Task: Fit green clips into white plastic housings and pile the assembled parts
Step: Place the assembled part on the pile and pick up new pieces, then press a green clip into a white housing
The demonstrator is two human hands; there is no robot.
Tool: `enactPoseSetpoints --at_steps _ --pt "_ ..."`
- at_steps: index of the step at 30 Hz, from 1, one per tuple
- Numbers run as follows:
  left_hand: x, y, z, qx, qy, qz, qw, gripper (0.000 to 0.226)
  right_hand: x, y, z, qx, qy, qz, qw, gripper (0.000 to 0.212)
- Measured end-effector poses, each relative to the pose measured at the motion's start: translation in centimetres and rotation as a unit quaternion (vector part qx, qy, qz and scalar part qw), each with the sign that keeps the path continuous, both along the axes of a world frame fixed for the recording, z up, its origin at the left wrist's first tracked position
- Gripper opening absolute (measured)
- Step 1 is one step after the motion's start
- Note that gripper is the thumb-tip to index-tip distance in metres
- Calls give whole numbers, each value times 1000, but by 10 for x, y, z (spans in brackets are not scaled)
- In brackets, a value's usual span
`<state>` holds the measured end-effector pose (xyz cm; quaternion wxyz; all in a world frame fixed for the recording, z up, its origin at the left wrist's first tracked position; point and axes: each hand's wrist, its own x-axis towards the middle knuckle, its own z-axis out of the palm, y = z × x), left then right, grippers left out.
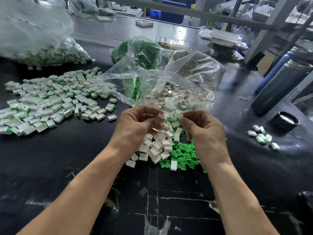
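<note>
My left hand (138,123) pinches a white housing (160,116) between thumb and fingers above the loose parts. My right hand (201,128) is curled close beside it, fingertips near a green clip (178,118); whether it grips the clip is hard to tell. Below the hands lie loose white housings (157,148) and a heap of green clips (183,156). A wide pile of assembled parts (50,100) spreads on the black table (71,158) to the left.
An open clear bag of white housings (184,92) and a bag of green clips (140,53) sit behind the hands. A big bag of assembled parts (42,43) lies far left. Dark flasks (279,85), a black lid (287,120) and a few assembled parts (262,137) are at right.
</note>
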<state>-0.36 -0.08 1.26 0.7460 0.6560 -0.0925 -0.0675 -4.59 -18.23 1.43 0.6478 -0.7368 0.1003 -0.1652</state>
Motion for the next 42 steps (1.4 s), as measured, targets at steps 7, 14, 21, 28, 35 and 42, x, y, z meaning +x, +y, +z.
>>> enactPoseSetpoints --at_steps 7,14,21,28,35,42 --pt "-4 -4 -3 33 -19 -17 999 14 -1 11 0 46 -34 44 997 17" --pt "-4 -5 -5 40 -27 -24 999 14 -2 15 -1 29 -52 41 997 19" --pt "-5 -6 -5 57 -33 -25 997 10 -4 18 -3 -38 -57 40 997 18" --pt "-6 -5 -4 57 -46 -21 997 12 -3 16 -3 0 -36 54 998 15" --pt "-5 -5 -3 38 -46 -14 998 16 -3 16 -5 -17 -19 57 998 6" --pt "-5 -5 -2 23 -15 -8 1000 8 -4 19 -6 -68 -28 39 997 11"
